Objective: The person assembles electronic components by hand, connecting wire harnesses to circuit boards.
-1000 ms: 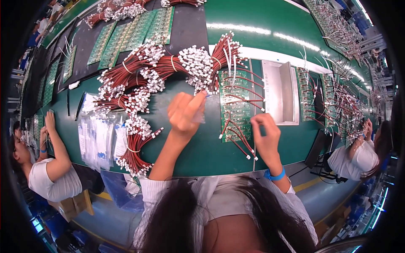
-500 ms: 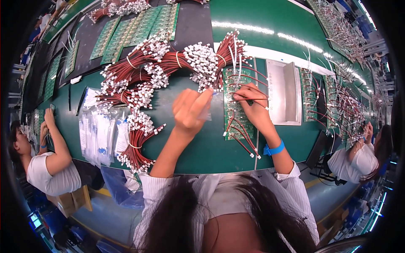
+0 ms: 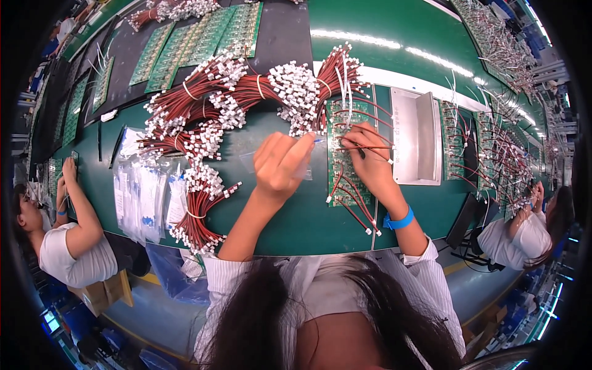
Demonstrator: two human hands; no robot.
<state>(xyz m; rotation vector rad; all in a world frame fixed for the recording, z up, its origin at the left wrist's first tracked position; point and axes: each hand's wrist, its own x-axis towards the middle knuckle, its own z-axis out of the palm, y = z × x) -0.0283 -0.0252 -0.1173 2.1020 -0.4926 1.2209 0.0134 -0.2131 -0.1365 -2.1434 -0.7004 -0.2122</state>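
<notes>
My left hand [image 3: 275, 168] is closed over a small clear plastic bag [image 3: 306, 170], whose film shows on both sides of the fist. A thin blue-tipped piece [image 3: 318, 141] pokes out past its fingertips, toward the circuit board. On the green circuit board [image 3: 341, 179], my right hand [image 3: 368, 151] has its thumb and fingers pinched together at the upper middle. What it pinches is hidden by the fingers. Red-and-black wires with white plugs [image 3: 354, 203] rise from the board, some passing beside the right hand. Thin white strips [image 3: 346, 92] stand at the board's far end.
Bundled red-and-black cables [image 3: 259, 89] with white connectors curve along the left and far side. Packed plastic bags [image 3: 140, 200] lie at the left. A metal fixture [image 3: 414, 139] sits right of the board, with wired boards [image 3: 454, 139] beyond. Co-workers sit on both sides.
My left hand has shifted slightly, and more of the clear film and blue-tipped piece shows. The right hand stays at nearly the same spot on the board.
</notes>
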